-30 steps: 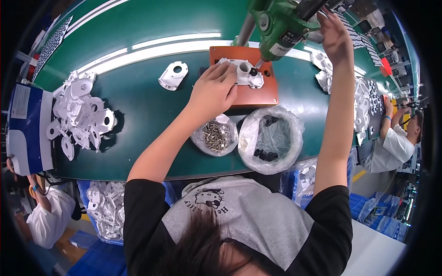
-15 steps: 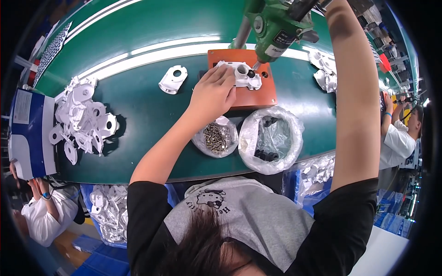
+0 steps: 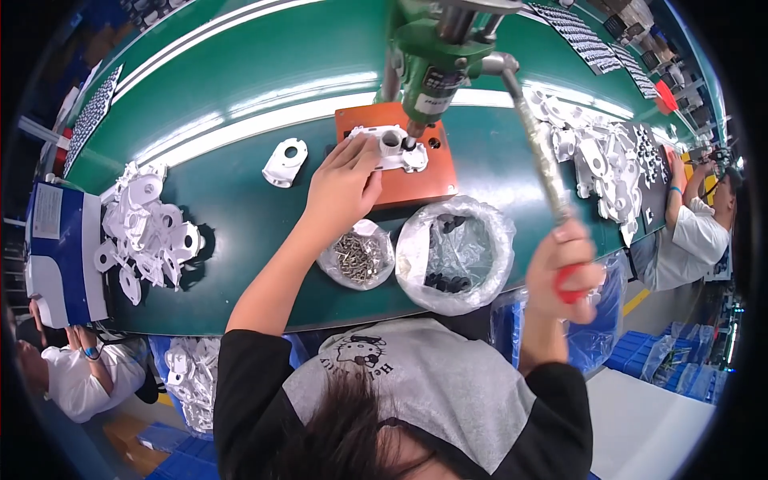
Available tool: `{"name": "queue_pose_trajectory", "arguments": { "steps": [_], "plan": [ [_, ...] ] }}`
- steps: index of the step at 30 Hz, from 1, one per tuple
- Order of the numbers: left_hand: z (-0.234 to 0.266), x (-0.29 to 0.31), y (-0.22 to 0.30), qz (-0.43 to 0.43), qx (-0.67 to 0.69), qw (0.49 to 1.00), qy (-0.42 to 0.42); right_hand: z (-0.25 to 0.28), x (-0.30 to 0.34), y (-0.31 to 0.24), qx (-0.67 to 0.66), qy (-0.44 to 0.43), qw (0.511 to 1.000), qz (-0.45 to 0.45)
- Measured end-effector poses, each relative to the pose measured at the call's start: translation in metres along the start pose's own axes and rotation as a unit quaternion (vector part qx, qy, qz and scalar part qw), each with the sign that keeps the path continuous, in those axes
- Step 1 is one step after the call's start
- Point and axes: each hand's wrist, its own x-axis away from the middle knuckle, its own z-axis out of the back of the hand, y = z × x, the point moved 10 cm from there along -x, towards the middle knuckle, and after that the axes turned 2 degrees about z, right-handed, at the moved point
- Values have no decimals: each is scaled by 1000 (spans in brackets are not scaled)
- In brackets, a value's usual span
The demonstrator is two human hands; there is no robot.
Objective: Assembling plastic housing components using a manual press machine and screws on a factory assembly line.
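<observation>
**Left hand steadies a white part under the press, right hand grips the lever**

The left hand [image 3: 342,186] lies palm down with its fingers [image 3: 362,154] stretched out flat, holding nothing closed in them but pressing on the near left edge of a white plastic part [image 3: 394,146]. That part sits on an orange fixture block [image 3: 416,180] on the far side of the green bench [image 3: 240,96], right under the tip of a green press tool [image 3: 438,60]. The right hand [image 3: 562,268] is curled tight around the red-tipped end of a long metal lever [image 3: 538,148], which slants up and left to the press head.

Near the person, just below the block, sit two bowls lined with clear plastic: a small one with metal screws [image 3: 358,256] and, to its right, a larger one with dark pieces [image 3: 454,254]. A single white part [image 3: 284,162] lies left of the block. Farther left is a loose heap of white parts [image 3: 148,236], and another heap [image 3: 592,156] lies to the right.
</observation>
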Motion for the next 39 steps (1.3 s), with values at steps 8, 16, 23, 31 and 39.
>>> {"name": "queue_pose_trajectory", "arguments": {
  "steps": [8, 16, 23, 31, 39],
  "plan": [
    [-8, -7, -1, 31, 7, 999, -42, 4, -6, -2, 152, -75, 985, -41],
    [-38, -31, -25, 77, 5, 986, -149, -44, -174, 54, 24, 107, 994, 28],
    [-10, -52, 13, 69, -94, 969, -217, -21, -162, 195, -2, 41, 968, -246],
    [44, -46, -96, 260, -48, 964, -13, -8, -92, 84, -31, 54, 969, -239],
    [36, -57, -183, 272, -18, 952, 142, 9, -54, 60, -35, 42, 965, -257]
  ]
}}
